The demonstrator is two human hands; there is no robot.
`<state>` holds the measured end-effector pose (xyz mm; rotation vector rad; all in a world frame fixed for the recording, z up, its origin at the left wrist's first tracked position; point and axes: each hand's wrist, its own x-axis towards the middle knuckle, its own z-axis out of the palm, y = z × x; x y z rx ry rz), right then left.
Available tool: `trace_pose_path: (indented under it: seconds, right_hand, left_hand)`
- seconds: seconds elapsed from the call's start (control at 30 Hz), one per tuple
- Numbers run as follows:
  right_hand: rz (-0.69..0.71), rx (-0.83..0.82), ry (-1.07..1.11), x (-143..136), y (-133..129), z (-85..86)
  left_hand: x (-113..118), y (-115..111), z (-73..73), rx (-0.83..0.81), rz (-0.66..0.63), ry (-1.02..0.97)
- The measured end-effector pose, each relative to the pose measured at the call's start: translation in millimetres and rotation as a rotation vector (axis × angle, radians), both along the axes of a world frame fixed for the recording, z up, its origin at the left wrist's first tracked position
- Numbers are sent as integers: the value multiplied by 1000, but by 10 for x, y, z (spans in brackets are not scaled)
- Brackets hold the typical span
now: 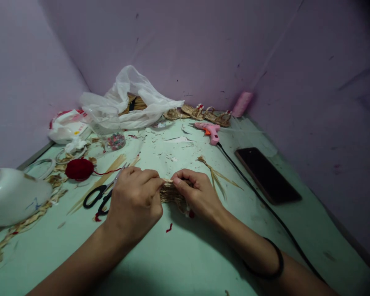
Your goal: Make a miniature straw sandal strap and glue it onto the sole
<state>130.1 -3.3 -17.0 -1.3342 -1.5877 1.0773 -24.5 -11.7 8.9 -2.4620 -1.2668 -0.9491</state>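
Between my two hands is a small woven straw piece [170,195], tan and ribbed, with a bit of red and white trim near its lower right end. My left hand [136,195] is closed in a pinch at its upper left edge, where a pale straw strip [167,180] shows. Thumb and fingers of my right hand [200,196] pinch the same strip from the right, and the fingers partly cover the piece. Just left of my left hand lie black-handled scissors [94,197], their blades partly hidden. A red yarn ball [79,169] trails a thread toward them.
A pink glue gun [208,130] has its cord [259,193] running down the right, beside a phone [267,176]. Straw sandals [203,113] and a white plastic bag [135,90] lie at the back. A bead cup [114,139] and white container [17,197] stand left.
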Motion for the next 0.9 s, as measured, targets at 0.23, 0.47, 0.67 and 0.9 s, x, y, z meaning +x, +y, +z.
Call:
trace_pose_path:
  seconds: [0.23,0.47,0.67,0.9]
  right_hand:
    - [11,89,-91,-22,-37,88]
    - [57,168,-123,-27,-66,95]
    - [86,240,-159,-10,-72,115]
    - [82,264,-192,-13,-46,72]
  left_hand:
    - [101,-70,117,63,28,284]
    - [80,38,325,-66,-145,524]
    - [158,109,450,-155,-215,729]
    - [74,178,343,-1,-352,797]
